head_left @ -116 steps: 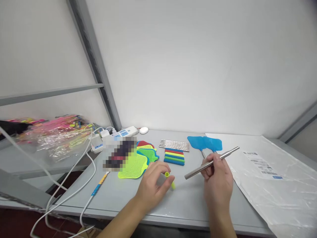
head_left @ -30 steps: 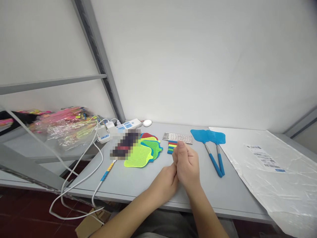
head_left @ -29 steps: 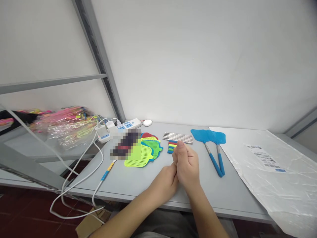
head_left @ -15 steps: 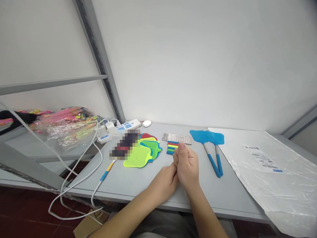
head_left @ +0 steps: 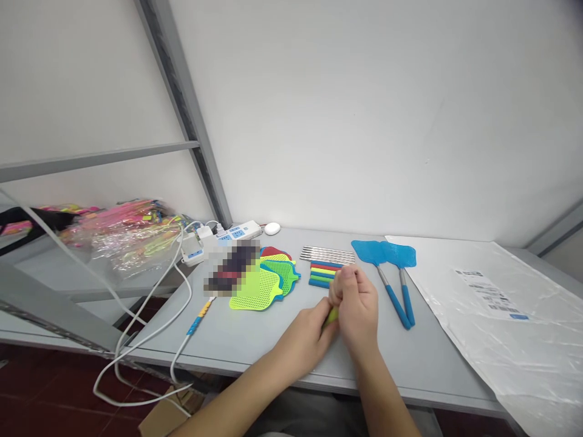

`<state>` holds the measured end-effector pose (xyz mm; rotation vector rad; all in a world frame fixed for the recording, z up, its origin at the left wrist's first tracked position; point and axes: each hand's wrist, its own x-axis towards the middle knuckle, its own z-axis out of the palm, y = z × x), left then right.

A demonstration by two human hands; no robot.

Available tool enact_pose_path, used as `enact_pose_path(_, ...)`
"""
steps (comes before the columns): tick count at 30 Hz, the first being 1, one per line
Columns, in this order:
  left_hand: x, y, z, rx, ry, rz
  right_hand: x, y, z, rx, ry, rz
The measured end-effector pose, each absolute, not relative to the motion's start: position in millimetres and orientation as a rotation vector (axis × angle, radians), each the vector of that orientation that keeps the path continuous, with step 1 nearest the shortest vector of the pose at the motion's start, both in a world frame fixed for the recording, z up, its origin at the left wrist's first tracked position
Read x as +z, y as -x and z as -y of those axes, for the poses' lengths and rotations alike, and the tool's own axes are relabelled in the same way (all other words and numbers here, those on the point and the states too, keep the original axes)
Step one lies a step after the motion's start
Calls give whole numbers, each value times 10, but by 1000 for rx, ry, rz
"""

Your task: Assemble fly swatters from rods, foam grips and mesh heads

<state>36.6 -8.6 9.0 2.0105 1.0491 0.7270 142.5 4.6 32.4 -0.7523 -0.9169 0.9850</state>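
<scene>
Lime tube (head_left: 333, 314) slants away rightward, left grip (head_left: 313, 332) wrapped round it, right grip (head_left: 357, 303) clenched, contents hidden

Toward the back of the worktop (head_left: 214, 346), a white power strip (head_left: 249, 230) with plugs in it sits near a small white oval object (head_left: 272, 229), while a cord with a blue-and-yellow wrapped end (head_left: 198, 318) runs over the front edge. Clear plastic bags (head_left: 127, 240) of pink and yellow items lie at left, beyond a grey metal upright (head_left: 182, 91). At right, a wrinkled white plastic sheet (head_left: 542, 364) bears a printed label (head_left: 494, 296).
</scene>
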Motion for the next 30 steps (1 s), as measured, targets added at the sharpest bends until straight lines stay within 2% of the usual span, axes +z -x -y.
enact_pose_path(4, 101, -360, 98, 752, -2000, -1043, 297, -1448, -22, 1023, 795, 841)
enact_pose_path(12, 99, -356, 99, 861, -1872, -999, 233, -1434, 99, 709, 1025, 1316)
enact_pose_path(18, 43, -340, 77, 892, -1902, -1108, 183, -1424, 148, 669, 1037, 1539)
enact_pose_path(22, 60, -352, 89, 911, -1869, -1040, 158, -1429, 159, 807, 1029, 1372)
enact_pose_path(26, 105, -373, 110, 929, -1838, -891, 175, -1475, 156, 1058, 921, 956)
enact_pose_path(30, 93, -371, 120, 875, -1995, -994, 218, -1544, 133, 1125, 809, 667)
